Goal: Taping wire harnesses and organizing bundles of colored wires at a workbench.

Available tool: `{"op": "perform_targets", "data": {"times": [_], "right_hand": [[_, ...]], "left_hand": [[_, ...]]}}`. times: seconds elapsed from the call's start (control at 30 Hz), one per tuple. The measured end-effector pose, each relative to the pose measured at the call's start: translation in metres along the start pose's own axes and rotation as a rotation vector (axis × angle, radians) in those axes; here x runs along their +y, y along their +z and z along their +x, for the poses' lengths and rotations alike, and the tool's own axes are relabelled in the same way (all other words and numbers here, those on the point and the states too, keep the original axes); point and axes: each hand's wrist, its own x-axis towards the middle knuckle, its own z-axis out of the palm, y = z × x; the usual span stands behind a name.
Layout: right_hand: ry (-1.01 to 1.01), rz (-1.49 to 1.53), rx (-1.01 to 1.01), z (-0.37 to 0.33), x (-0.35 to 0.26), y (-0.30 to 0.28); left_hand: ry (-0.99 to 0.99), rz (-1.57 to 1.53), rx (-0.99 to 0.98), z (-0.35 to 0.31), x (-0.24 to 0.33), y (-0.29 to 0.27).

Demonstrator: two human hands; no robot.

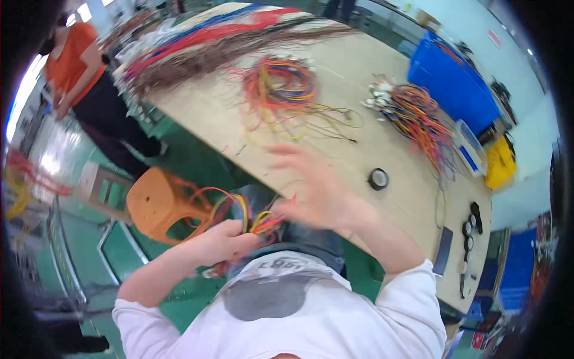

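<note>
My left hand point(234, 240) is closed around a looped bundle of red, yellow and dark wires point(263, 222), held in front of my waist beside the table edge. The loops stick out above and to both sides of the fist. Just right of the bundle, my right hand point(317, 191) is raised over the table's near edge. It is smeared by motion, but its fingers look stretched and apart from the thumb, with no object visible between them. On the table ahead lie a coiled heap of coloured wires point(280, 84) and another wire bundle point(418, 113) with white connectors.
A roll of black tape point(378, 179) lies on the wooden table point(353, 78). Long wires point(221, 42) stretch along its far side. A blue bin point(451, 78) and yellow container point(501, 161) stand at the right. An orange stool point(152, 200) and a person in orange point(78, 60) are at the left.
</note>
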Motion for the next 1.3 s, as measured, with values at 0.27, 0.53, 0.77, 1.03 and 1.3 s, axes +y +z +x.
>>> {"op": "perform_targets", "data": {"times": [0.27,0.53,0.77,1.03,1.3], "right_hand": [[-0.216,-0.965,0.143,0.076,-0.010,-0.072],[-0.089,-1.401,0.116,0.052,0.154,-0.273],[0.894,-1.311,-0.125,0.042,0.230,-0.238],[1.145,-1.428,-0.108,-0.003,0.248,-0.239],[0.580,-1.155,0.226,0.002,0.255,-0.232]], "left_hand": [[0.768,1.256,0.922,0.023,0.157,0.004],[1.277,1.021,0.761,0.039,0.137,-0.004],[0.317,0.396,1.003,0.061,-0.092,-0.037],[0.066,0.261,0.838,0.075,-0.177,-0.059],[0.693,0.676,2.137,0.000,-0.071,-0.312]]}}
